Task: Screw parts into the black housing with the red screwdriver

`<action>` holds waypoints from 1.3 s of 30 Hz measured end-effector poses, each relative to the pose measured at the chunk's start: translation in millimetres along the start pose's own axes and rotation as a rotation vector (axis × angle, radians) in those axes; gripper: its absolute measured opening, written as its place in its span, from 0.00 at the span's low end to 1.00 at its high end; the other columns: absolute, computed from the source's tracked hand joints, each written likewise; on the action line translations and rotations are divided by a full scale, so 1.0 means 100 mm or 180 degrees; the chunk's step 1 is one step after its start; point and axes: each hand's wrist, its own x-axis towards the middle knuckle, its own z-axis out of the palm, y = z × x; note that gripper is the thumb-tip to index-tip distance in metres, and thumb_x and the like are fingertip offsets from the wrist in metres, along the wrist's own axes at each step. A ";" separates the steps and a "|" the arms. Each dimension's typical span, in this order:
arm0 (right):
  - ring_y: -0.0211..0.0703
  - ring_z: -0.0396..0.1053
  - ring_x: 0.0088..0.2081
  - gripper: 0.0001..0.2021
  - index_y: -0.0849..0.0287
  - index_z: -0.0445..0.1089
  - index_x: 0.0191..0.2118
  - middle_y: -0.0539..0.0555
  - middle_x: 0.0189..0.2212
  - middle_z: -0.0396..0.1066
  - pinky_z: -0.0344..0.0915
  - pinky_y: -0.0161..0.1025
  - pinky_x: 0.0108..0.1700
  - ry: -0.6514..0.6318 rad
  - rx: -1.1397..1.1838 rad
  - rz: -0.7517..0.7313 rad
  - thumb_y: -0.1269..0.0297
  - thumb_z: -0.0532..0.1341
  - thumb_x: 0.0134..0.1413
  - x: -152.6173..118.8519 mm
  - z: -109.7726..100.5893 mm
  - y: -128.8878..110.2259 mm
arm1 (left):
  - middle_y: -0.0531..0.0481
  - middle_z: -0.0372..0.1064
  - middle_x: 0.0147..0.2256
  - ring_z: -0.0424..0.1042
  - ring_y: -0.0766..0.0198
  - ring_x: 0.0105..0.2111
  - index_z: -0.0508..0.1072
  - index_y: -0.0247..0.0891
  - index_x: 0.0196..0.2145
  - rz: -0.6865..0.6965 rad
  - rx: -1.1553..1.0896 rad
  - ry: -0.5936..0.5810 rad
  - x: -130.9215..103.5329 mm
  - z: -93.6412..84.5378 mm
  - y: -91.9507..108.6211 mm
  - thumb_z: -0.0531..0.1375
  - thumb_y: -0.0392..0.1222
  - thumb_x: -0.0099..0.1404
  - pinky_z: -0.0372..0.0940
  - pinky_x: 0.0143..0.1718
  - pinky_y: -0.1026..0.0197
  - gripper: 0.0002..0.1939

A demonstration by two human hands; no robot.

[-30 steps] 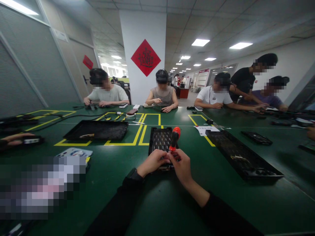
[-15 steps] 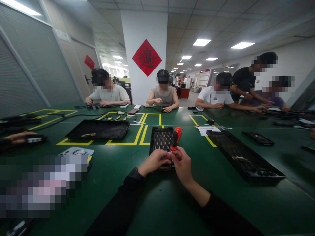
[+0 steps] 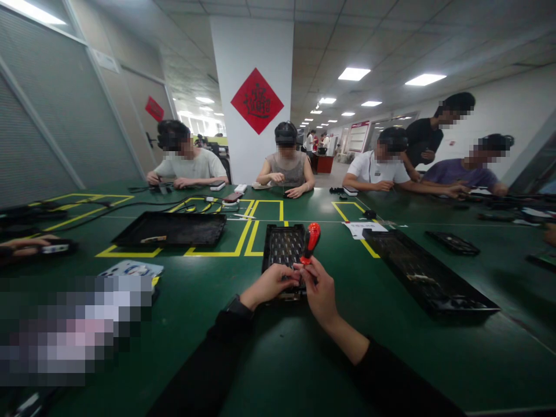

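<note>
A red-and-black screwdriver (image 3: 312,238) stands handle up, leaning slightly right, in front of me. My right hand (image 3: 322,292) is closed in a pinch around it just below the handle. My left hand (image 3: 266,288) is closed too, thumb and fingers pinched close to the screwdriver's shaft. Whatever those left fingers hold is too small and too covered to make out. Both hands are over the near end of a black rectangular case (image 3: 283,243) with rows of small shiny parts inside. The screwdriver's tip is hidden behind the fingers.
A wide black tray (image 3: 174,227) lies at left, and a long black tray (image 3: 423,272) at right beside a white paper (image 3: 365,229). Cables (image 3: 143,207) cross the green table's left side. A neighbour's hand (image 3: 32,245) is far left. Several people sit opposite.
The view has shifted slightly. My right fingers have changed position a little around the screwdriver. Behind the far side, the standing person has straightened and drawn an arm back from the table.
</note>
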 end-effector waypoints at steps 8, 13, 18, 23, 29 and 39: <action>0.40 0.70 0.34 0.20 0.59 0.62 0.51 0.53 0.34 0.70 0.68 0.38 0.37 0.0215 0.0205 0.0150 0.61 0.59 0.52 0.02 0.01 0.02 | 0.50 0.74 0.28 0.69 0.67 0.28 0.75 0.34 0.29 -0.0184 0.0280 0.0103 0.00 0.01 0.04 0.58 0.44 0.57 0.61 0.34 0.67 0.11; 0.40 0.71 0.33 0.28 0.60 0.53 0.58 0.51 0.30 0.70 0.68 0.41 0.41 0.0264 0.0455 0.0218 0.62 0.58 0.52 0.01 0.04 -0.01 | 0.51 0.72 0.26 0.68 0.67 0.27 0.73 0.33 0.27 -0.0254 0.0263 0.0225 -0.01 0.01 0.04 0.60 0.45 0.55 0.61 0.33 0.67 0.11; 0.43 0.71 0.39 0.25 0.59 0.52 0.58 0.54 0.35 0.72 0.66 0.43 0.45 0.0141 0.0360 0.0201 0.63 0.55 0.56 0.00 0.04 -0.02 | 0.50 0.73 0.30 0.69 0.66 0.31 0.74 0.33 0.31 -0.0110 -0.0001 -0.0020 -0.01 0.00 0.03 0.58 0.41 0.57 0.62 0.37 0.65 0.09; 0.43 0.70 0.40 0.20 0.58 0.59 0.54 0.56 0.40 0.71 0.66 0.42 0.44 0.0044 0.0287 0.0180 0.62 0.55 0.56 -0.01 0.03 0.02 | 0.50 0.72 0.29 0.69 0.66 0.30 0.74 0.33 0.30 -0.0167 0.0154 0.0008 -0.01 0.01 0.01 0.58 0.41 0.57 0.61 0.36 0.65 0.09; 0.41 0.70 0.35 0.19 0.58 0.62 0.50 0.55 0.37 0.70 0.68 0.39 0.38 0.0134 0.0200 0.0208 0.60 0.59 0.52 0.00 0.02 0.02 | 0.50 0.72 0.28 0.68 0.66 0.28 0.74 0.34 0.30 -0.0140 0.0581 0.0142 0.00 0.02 0.00 0.60 0.45 0.55 0.60 0.35 0.65 0.10; 0.40 0.68 0.34 0.17 0.59 0.60 0.50 0.53 0.33 0.70 0.65 0.41 0.42 0.0187 -0.0047 0.0032 0.63 0.55 0.55 -0.01 0.02 0.00 | 0.50 0.73 0.28 0.69 0.66 0.30 0.74 0.33 0.30 -0.0020 0.0251 0.0039 0.00 0.01 0.03 0.58 0.44 0.58 0.61 0.35 0.66 0.10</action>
